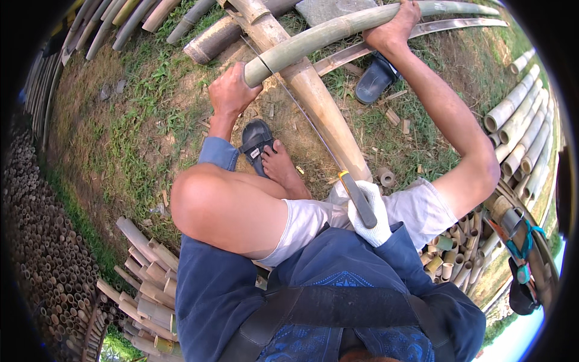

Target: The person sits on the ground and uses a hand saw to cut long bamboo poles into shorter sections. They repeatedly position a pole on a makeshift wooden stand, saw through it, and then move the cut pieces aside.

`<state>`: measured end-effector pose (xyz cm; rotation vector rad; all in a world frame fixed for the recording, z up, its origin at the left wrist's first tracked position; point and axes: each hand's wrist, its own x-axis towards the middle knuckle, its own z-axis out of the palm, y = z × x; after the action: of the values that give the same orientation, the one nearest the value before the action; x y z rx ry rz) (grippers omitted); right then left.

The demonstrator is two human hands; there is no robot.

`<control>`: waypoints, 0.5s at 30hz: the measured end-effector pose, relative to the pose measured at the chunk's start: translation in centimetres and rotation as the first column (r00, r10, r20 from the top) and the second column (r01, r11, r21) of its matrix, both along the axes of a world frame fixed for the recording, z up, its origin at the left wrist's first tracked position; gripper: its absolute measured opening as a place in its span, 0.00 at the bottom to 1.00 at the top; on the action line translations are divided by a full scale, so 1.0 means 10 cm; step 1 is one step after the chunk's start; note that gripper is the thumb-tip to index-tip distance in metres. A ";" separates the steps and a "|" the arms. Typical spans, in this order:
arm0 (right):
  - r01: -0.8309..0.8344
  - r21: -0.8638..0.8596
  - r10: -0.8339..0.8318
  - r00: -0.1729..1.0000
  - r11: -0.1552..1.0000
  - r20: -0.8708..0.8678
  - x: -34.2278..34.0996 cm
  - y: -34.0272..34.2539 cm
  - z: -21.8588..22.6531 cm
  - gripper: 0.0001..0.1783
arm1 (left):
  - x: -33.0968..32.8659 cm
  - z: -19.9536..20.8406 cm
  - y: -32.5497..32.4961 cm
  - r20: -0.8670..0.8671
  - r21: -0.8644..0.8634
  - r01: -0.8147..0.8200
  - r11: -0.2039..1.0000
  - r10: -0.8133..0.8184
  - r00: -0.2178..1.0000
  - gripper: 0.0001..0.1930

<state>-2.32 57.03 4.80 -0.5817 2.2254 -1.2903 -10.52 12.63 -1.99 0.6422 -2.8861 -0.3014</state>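
Note:
A green bamboo pole (338,29) lies across a thick pale bamboo beam (329,114). My bare left hand (234,89) is closed round the pole's near-left end. My right hand (369,217), in a white knitted glove, grips the dark handle of a handsaw (310,125) close to my lap. The long thin blade slants up and left from there. It crosses the pole just right of my left hand, where a dark cut line shows. My bare right foot (395,30) presses on the pole farther right.
My left foot wears a black sandal (256,134); another sandal (375,81) lies under the pole. A split bamboo strip (434,27) runs behind. Bamboo stacks stand at right (512,130), lower left (154,289) and far left (48,241). A flat stone (329,9) lies at the top.

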 end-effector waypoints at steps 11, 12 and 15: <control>0.032 -0.338 -0.066 0.994 0.941 -0.089 -0.65 -1.13 -0.37 0.30 | -0.04 -0.10 0.04 -0.021 0.069 0.003 0.998 -0.001 1.000 0.32; 0.003 -0.282 -0.036 0.993 0.960 -0.114 -0.40 -0.69 -0.35 0.31 | -0.02 -0.12 0.00 0.000 0.068 -0.016 0.998 0.016 1.000 0.32; -0.034 -0.188 0.005 0.988 0.982 -0.154 -0.36 -0.42 -0.26 0.32 | -0.02 -0.18 -0.04 -0.020 0.061 -0.037 0.997 0.038 0.999 0.33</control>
<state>-5.88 52.79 2.17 -0.7963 2.2248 -1.5053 -10.71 12.20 -3.78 0.6978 -2.8508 -0.3901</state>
